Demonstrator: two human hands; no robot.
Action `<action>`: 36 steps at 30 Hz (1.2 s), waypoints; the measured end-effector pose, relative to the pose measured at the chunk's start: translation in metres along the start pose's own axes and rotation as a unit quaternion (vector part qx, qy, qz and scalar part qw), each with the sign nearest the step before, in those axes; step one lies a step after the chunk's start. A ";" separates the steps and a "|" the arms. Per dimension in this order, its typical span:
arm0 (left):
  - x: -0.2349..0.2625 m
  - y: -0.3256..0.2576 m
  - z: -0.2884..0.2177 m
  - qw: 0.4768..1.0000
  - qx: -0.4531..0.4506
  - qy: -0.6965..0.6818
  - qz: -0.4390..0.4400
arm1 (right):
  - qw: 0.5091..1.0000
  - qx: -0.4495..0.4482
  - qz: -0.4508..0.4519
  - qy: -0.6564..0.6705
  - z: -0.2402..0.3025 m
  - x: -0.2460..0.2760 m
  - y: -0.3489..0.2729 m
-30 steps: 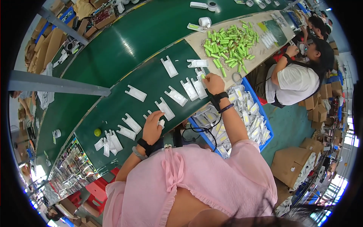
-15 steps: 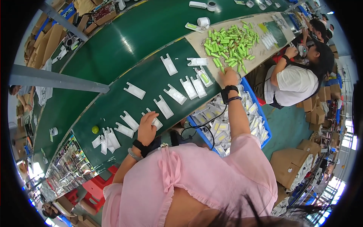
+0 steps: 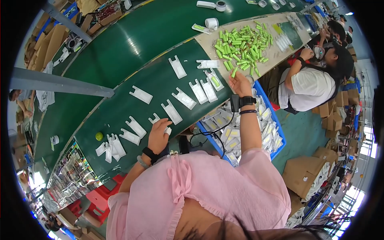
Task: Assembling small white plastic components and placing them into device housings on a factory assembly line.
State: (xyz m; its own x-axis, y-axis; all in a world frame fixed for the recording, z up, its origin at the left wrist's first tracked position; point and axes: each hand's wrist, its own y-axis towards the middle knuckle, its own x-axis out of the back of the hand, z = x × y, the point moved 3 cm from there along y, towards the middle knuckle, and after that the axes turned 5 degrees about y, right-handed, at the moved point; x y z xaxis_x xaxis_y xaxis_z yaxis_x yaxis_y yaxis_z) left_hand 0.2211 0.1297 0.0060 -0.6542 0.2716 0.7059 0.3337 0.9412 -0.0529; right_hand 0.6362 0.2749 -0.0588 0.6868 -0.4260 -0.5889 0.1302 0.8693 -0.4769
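My right hand point(image 3: 241, 85) is at the near edge of a pile of green battery cells point(image 3: 244, 42), its fingertips pinching one green battery cell point(image 3: 235, 72). My left hand point(image 3: 159, 135) is closed around a white plastic casing point(image 3: 168, 131) at the table's near edge and covers most of it. Between my hands, several open white casings point(image 3: 184, 99) lie spread on the green tabletop point(image 3: 120, 116). One casing point(image 3: 215, 81) near my right hand has a green cell in it. More casings point(image 3: 115, 147) lie bunched at the left.
A blue crate point(image 3: 283, 141) full of white casings stands below the table, beside my right forearm, with a black cable point(image 3: 206, 133) in front. A green ball point(image 3: 99, 137) sits at the left. A co-worker in a white shirt point(image 3: 310, 86) is at the right. A grey post point(image 3: 60, 83) crosses the left.
My right hand has turned palm-up and drawn back slightly from the pile, with a green battery cell at its fingertips. My left hand stays on the casing, its wrist slightly shifted.
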 end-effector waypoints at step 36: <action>-0.009 -0.017 -0.005 1.000 -0.024 0.010 0.013 | 0.754 0.193 0.012 -0.628 -0.068 -0.059 -0.061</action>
State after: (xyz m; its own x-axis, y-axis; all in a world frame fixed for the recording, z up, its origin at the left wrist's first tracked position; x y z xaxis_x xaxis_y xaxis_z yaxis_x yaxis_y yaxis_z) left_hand 0.2248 0.1100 0.0037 -0.6306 0.2916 0.7193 0.3830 0.9230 -0.0385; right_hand 0.5393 0.2304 -0.0392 0.7966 -0.0455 0.6028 0.1381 0.9845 -0.1081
